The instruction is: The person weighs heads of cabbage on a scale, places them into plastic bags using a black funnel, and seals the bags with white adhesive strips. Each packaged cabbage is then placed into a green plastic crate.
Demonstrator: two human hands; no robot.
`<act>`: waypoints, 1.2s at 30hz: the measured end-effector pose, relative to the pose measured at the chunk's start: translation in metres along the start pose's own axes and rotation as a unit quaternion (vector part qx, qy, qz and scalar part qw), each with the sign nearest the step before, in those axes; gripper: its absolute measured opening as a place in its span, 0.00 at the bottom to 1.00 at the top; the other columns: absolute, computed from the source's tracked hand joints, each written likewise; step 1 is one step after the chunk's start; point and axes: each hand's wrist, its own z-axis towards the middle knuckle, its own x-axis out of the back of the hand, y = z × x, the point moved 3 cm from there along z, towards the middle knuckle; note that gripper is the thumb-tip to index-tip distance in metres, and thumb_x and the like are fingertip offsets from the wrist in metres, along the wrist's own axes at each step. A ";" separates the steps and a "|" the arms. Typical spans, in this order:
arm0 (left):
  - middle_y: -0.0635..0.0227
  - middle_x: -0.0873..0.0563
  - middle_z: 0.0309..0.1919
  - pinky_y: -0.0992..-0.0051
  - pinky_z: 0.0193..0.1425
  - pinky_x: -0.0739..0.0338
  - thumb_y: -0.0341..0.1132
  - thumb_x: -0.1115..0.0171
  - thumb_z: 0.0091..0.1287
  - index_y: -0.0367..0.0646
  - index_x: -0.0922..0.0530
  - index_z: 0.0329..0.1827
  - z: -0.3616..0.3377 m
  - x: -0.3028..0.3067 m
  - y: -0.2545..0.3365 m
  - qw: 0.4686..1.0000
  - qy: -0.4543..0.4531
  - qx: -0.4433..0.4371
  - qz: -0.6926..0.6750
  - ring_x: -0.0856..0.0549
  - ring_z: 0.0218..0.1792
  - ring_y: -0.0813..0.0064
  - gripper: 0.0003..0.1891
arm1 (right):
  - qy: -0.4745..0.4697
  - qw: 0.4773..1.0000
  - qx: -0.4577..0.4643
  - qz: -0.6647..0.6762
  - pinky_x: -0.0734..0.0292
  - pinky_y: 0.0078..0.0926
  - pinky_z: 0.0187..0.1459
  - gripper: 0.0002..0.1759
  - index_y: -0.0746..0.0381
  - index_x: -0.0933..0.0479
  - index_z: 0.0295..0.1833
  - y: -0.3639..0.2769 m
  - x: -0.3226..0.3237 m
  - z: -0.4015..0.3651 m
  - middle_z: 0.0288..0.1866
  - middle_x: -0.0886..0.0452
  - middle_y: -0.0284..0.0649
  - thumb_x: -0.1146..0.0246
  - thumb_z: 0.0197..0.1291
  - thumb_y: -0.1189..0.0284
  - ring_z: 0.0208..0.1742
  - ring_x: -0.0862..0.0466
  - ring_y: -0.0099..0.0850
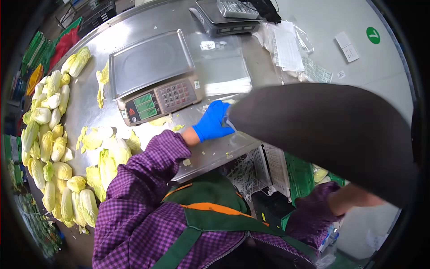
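My left hand [212,122], in a blue glove, is at the near edge of the steel table, to the right of the scale's keypad. Its fingers are curled closed; a pale, clear-looking edge shows at them, but what they hold is hard to make out. A large, blurred dark shape [322,134] fills the right side close to the camera and meets the fingertips. My right wrist [354,202] shows below it, bare beyond a purple checked sleeve; that hand's fingers are hidden. The digital scale [159,99] has a bare steel pan [152,60].
Many napa cabbages [47,145] line the table's left side. Loose yellow leaves [105,161] lie nearer me. Flat clear plastic bags [224,67] are stacked right of the scale. A second scale [224,22] stands behind. Below the edge are a white crate [275,168] and a green crate [299,177].
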 end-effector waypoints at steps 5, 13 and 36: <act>0.74 0.20 0.45 0.56 0.68 0.41 0.40 0.32 0.52 0.55 0.20 0.37 -0.070 -0.072 0.042 0.976 -0.070 -0.066 0.198 0.25 0.56 0.67 0.10 | 0.043 0.975 -0.213 0.055 0.22 0.22 0.37 0.14 0.73 0.26 0.51 0.073 -0.006 -0.019 0.39 0.19 0.42 0.47 0.64 0.76 0.35 0.21 0.26; 0.73 0.17 0.37 0.67 0.57 0.30 0.39 0.32 0.57 0.49 0.18 0.36 -0.169 -0.075 0.119 0.972 -0.024 0.215 -0.095 0.21 0.45 0.76 0.08 | -0.529 0.625 -0.407 0.405 0.34 0.40 0.63 0.50 0.65 0.53 0.74 0.033 -0.066 -0.242 0.70 0.42 0.53 0.31 0.49 0.72 0.66 0.32 0.46; 0.69 0.16 0.31 0.79 0.38 0.23 0.36 0.47 0.71 0.39 0.19 0.43 -0.216 -0.115 0.095 0.740 0.205 0.526 -0.367 0.19 0.31 0.79 0.11 | -0.672 0.508 -0.014 0.539 0.26 0.39 0.37 0.07 0.60 0.28 0.35 -0.125 0.018 -0.297 0.31 0.24 0.41 0.36 0.52 0.73 0.36 0.21 0.43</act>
